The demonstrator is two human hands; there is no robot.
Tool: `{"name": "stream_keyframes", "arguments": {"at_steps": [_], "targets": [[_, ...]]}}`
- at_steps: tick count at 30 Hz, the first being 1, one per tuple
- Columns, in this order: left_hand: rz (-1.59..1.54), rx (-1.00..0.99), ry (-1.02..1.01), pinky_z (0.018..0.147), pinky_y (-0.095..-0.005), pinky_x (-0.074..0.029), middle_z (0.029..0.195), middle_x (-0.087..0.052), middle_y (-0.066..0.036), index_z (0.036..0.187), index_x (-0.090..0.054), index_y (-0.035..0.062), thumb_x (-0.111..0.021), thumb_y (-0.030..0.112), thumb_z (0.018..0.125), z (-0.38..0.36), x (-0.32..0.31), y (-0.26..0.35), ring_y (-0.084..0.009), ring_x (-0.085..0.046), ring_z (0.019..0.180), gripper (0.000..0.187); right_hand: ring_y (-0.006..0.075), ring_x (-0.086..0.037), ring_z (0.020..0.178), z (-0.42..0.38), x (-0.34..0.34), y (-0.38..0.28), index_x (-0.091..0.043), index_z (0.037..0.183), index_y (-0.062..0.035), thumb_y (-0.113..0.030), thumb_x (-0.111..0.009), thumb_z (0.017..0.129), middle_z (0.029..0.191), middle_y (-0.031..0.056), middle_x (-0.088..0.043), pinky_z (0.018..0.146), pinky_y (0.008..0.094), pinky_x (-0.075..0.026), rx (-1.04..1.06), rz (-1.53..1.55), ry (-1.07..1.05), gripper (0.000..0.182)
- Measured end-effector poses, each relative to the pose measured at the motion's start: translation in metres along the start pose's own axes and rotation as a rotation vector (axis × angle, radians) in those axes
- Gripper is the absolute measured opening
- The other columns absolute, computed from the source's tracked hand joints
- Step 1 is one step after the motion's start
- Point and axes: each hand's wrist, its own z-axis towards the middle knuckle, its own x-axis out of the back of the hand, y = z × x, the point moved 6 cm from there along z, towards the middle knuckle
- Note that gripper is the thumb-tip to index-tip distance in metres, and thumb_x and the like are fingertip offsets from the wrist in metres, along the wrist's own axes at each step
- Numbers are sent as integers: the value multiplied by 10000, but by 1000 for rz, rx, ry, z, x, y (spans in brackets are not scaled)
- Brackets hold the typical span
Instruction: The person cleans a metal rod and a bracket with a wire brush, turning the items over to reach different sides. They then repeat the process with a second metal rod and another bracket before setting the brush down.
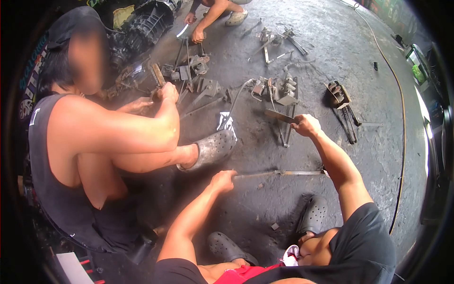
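Low over the dark floor, my left hand [222,181] is closed round one end of a long thin metal rod [302,173], which stretches to the right with a flatter section along its far half. My right hand [306,125] grips a flat, brownish strip-shaped tool [280,116] pointing left; its kind I cannot tell. Just beyond that tool lies a greasy pedal assembly [287,92] with metal arms and a bracket. The tool overlaps its arms in this view.
At the left a seated person [99,123] holds a brown brush-like piece [157,75]. Another person's hand [197,35] works at the top among metal parts. More pedal-like assemblies [338,94] lie right. A hose [399,94] runs along the right side. A gearbox-like casing [151,23] stands top left.
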Motion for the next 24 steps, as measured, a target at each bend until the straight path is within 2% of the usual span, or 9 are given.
{"name": "stream_keyframes", "arguments": {"at_steps": [5, 8, 11, 13, 17, 19, 20, 22, 24], "targets": [[-8, -13, 13, 943, -426, -498, 1157, -669, -167, 1241, -638, 138, -563, 28, 734, 2, -2, -2, -334, -626, 1102, 525, 314, -683, 917, 1, 0, 0, -720, 1007, -169, -404, -670, 830, 945, 107, -717, 815, 425, -535, -6, 4, 3, 299], [-34, -13, 34, 919, -419, -512, 1088, -691, -174, 1213, -646, 115, -607, 59, 712, 5, -6, -7, -336, -646, 1058, 506, 315, -683, 924, 2, -1, 1, -719, 991, -159, -414, -674, 814, 949, 113, -718, 820, 426, -536, -13, 14, -1, 314], [7, -41, 70, 938, -415, -503, 1162, -654, -176, 1202, -658, 128, -605, 44, 703, 2, -2, 1, -347, -618, 1098, 509, 314, -683, 916, 1, -1, 0, -717, 1000, -165, -413, -669, 828, 939, 110, -717, 811, 425, -535, -16, 3, -7, 305], [36, -1, 47, 984, -428, -479, 1311, -548, -204, 1183, -673, 127, -586, 22, 721, -2, -1, 9, -362, -550, 1197, 482, 313, -682, 910, 1, 0, -1, -716, 1014, -172, -411, -665, 841, 934, 108, -716, 804, 424, -534, -14, -2, -8, 299], [41, -15, 57, 1032, -474, -434, 1372, -492, -196, 1205, -656, 131, -588, 19, 714, -1, -2, 12, -357, -475, 1276, 509, 315, -680, 914, 2, -3, 0, -711, 1012, -169, -420, -662, 838, 931, 106, -715, 803, 428, -534, -17, -1, -6, 309], [142, -168, 159, 1062, -532, -376, 1376, -487, -181, 1242, -625, 141, -637, 81, 741, -5, 4, 25, -348, -399, 1336, 505, 315, -680, 915, 3, -4, 1, -710, 1013, -170, -422, -661, 838, 930, 105, -716, 803, 429, -534, -21, -12, -3, 311], [143, -173, 153, 1062, -532, -376, 1376, -487, -181, 1242, -625, 141, -637, 81, 741, -4, 1, 26, -348, -399, 1336, 505, 319, -682, 919, 3, -4, 1, -713, 996, -156, -418, -665, 832, 936, 114, -716, 808, 430, -535, -22, 2, -1, 313], [127, -259, 201, 1034, -527, -379, 1352, -518, -169, 1226, -634, 134, -714, 176, 735, -4, -3, 33, -338, -410, 1313, 500, 324, -683, 922, 4, -6, 3, -716, 978, -142, -414, -669, 827, 942, 123, -716, 814, 432, -535, -35, 17, 0, 315], [139, -284, 180, 1029, -516, -374, 1338, -532, -151, 1208, -645, 136, -724, 224, 755, -2, -10, 35, -329, -429, 1295, 468, 336, -680, 935, 6, -7, 4, -712, 987, -138, -421, -669, 829, 963, 135, -713, 819, 438, -535, -28, 1, 11, 326]]}}
